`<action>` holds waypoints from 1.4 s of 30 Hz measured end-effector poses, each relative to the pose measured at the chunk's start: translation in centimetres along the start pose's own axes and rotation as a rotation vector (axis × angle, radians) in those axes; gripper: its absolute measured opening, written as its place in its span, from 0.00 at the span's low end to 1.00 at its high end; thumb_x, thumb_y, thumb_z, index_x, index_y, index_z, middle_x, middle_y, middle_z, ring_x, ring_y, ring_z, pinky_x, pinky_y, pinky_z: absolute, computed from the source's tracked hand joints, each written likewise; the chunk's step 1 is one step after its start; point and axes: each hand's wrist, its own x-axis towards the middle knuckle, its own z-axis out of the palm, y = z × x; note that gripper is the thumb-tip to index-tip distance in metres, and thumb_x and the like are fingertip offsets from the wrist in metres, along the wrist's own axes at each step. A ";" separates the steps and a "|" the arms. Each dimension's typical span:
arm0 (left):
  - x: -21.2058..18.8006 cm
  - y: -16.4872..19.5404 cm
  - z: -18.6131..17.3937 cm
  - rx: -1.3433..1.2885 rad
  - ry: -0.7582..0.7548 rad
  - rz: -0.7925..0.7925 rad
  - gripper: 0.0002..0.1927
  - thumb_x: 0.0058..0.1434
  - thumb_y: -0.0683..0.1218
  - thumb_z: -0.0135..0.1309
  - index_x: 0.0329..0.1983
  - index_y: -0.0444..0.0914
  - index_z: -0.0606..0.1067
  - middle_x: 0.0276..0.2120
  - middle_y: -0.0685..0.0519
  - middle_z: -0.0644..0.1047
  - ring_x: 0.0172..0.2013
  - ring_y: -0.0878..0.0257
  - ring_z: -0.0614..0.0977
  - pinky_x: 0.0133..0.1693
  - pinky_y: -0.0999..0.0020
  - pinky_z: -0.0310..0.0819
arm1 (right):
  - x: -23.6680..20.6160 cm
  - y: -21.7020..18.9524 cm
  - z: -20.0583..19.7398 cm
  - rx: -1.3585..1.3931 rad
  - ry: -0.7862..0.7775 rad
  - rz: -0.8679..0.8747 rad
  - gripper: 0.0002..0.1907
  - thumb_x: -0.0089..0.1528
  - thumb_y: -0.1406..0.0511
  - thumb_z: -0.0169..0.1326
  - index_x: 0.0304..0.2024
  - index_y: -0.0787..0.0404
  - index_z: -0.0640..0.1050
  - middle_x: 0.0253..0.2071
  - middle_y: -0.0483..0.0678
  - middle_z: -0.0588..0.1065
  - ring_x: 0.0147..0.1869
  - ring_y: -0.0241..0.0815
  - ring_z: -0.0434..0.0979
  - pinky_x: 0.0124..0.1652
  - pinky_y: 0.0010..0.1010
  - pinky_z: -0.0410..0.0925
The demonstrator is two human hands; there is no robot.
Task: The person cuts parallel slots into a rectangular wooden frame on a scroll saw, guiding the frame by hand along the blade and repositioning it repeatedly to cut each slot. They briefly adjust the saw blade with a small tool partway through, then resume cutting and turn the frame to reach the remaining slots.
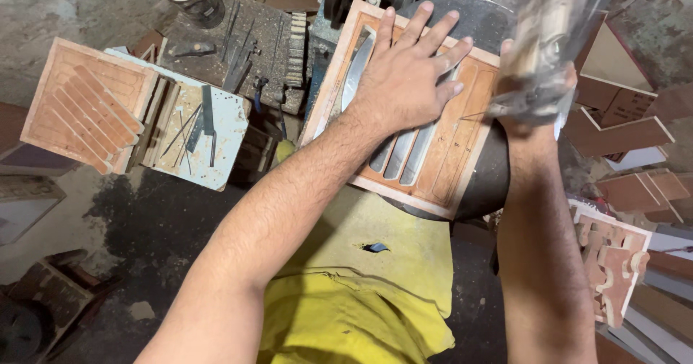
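The left hand (404,68) lies flat, fingers spread, pinning the slotted panel (433,155) on the round surface (484,183). The right hand (530,97) grips a blurred hammer (552,28) (mid-swing, seemingly); the strike needs the panel steady.

My reddish-brown slotted panel (440,155) shows pale grey slats; left of it lies a matching panel (83,104) with diagonal slats (my trousers (346,299) are yellow).
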 end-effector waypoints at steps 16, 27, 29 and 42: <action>-0.3 -0.1 -0.1 -0.013 0.061 0.020 0.31 0.67 0.64 0.49 0.72 0.53 0.66 0.75 0.52 0.57 0.75 0.49 0.50 0.71 0.34 0.30 | 2.5 2.8 0.3 0.980 -0.246 0.019 0.28 0.75 0.46 0.40 0.73 0.50 0.64 0.58 0.48 0.70 0.59 0.44 0.70 0.56 0.37 0.69; -0.4 -0.2 -0.3 -0.006 0.041 0.023 0.31 0.67 0.64 0.48 0.72 0.53 0.65 0.74 0.52 0.58 0.75 0.49 0.51 0.71 0.34 0.30 | 0.4 0.9 0.2 0.102 0.010 -0.010 0.32 0.75 0.46 0.35 0.78 0.48 0.62 0.69 0.47 0.59 0.71 0.47 0.55 0.68 0.38 0.57; -0.2 -0.2 -0.4 -0.022 0.024 0.025 0.31 0.67 0.64 0.48 0.72 0.54 0.65 0.74 0.52 0.58 0.75 0.49 0.50 0.71 0.35 0.29 | -0.6 0.0 -0.1 0.044 0.017 0.028 0.32 0.75 0.45 0.35 0.78 0.47 0.62 0.71 0.47 0.57 0.73 0.48 0.52 0.69 0.39 0.55; 0.0 -0.1 -0.5 -0.028 -0.001 0.046 0.31 0.67 0.65 0.48 0.71 0.53 0.66 0.75 0.54 0.56 0.75 0.51 0.49 0.72 0.36 0.29 | -0.8 1.1 -0.4 0.146 0.060 0.162 0.32 0.74 0.44 0.36 0.78 0.45 0.59 0.77 0.52 0.44 0.79 0.52 0.45 0.72 0.41 0.53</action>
